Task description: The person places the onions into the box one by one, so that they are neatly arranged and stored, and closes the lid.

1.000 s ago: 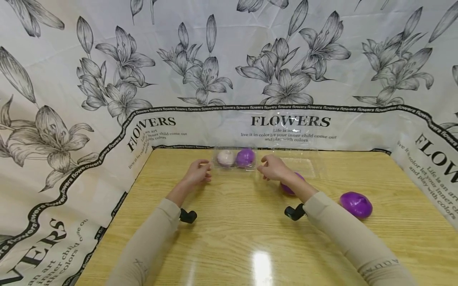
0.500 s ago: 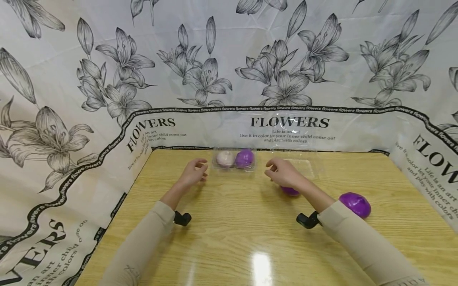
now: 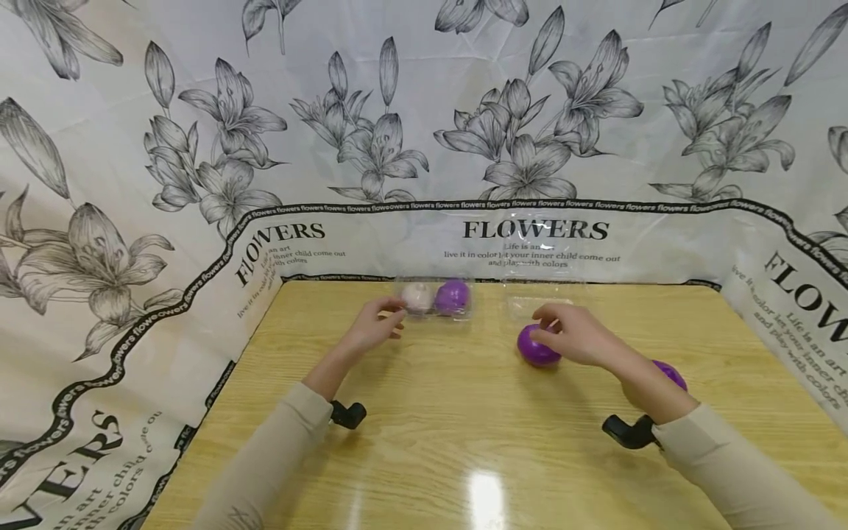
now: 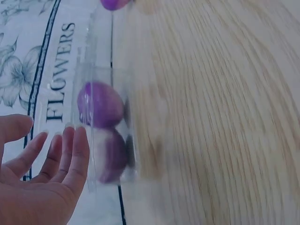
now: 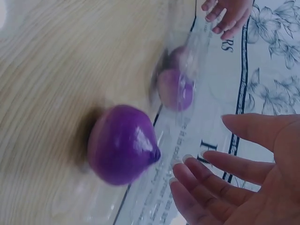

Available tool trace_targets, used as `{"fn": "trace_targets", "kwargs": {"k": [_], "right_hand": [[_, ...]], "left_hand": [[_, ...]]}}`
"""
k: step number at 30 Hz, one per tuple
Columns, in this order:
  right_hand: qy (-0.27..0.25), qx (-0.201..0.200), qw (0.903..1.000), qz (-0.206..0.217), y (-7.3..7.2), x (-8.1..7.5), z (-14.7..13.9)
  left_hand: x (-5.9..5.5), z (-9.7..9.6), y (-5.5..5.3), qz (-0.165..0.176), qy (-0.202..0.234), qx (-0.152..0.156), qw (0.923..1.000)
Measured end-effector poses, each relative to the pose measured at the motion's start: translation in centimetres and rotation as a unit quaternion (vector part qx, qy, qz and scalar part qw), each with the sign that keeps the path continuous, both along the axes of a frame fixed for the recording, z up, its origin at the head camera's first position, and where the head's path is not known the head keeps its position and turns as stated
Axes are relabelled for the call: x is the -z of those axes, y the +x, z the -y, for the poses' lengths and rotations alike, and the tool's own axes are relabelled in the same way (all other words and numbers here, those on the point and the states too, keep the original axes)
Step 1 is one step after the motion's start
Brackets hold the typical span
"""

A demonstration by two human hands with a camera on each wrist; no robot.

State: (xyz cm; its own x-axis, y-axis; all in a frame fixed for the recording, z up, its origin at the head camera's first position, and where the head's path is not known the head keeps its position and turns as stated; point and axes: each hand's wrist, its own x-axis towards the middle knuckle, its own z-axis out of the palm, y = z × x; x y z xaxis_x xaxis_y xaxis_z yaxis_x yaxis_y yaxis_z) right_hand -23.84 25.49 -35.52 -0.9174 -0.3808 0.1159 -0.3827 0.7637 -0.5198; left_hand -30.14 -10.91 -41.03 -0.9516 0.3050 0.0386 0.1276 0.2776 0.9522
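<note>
A clear plastic box (image 3: pixel 430 315) stands at the back edge of the table. It holds a pale onion-shaped thing (image 3: pixel 416 297) beside a glossy purple one (image 3: pixel 453 297). My left hand (image 3: pixel 375 325) has its fingertips right at the box's left end, fingers loosely bent around nothing. Over a third onion-shaped thing, purple with a small pointed tip (image 5: pixel 123 145), my right hand (image 3: pixel 575 335) hovers with its fingers spread. In the right wrist view a gap shows between those fingers and the purple skin.
Another purple onion-shaped thing (image 3: pixel 670 374) lies at the right, partly hidden behind my right forearm. Behind my right hand is a second clear plastic container (image 3: pixel 523 303) with its lid up. A flower-printed cloth (image 3: pixel 371 246) walls the table.
My right hand has moved right, away from the box and over the nearer loose purple thing. My left hand drew back slightly, then returned to the box's left end.
</note>
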Motion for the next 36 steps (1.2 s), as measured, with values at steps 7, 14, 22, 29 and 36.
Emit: {"fn": "trace_targets", "kwargs": {"k": [7, 14, 22, 29, 36], "right_hand": [[0.003, -0.006, 0.9998, -0.019, 1.7, -0.4, -3.8], [0.006, 0.011, 0.9999, -0.010, 3.3, -0.6, -7.6], [-0.021, 0.024, 0.9988, 0.037, 4.2, -0.8, -11.4], [-0.038, 0.027, 0.9956, 0.082, 4.4, 0.7, -14.7], [-0.081, 0.025, 0.9842, 0.155, 4.9, 2.5, -18.4]], "left_hand": [[0.0, -3.2, 0.4, -0.007, 0.026, 0.027, 0.9993], [0.1, -6.1, 0.3, -0.009, 0.049, 0.040, 0.9980], [-0.3, -9.0, 0.1, 0.001, 0.063, 0.028, 0.9976], [0.0, -11.1, -0.3, 0.005, 0.065, 0.017, 0.9977], [0.2, -13.4, -0.3, 0.016, 0.053, 0.024, 0.9982]]}}
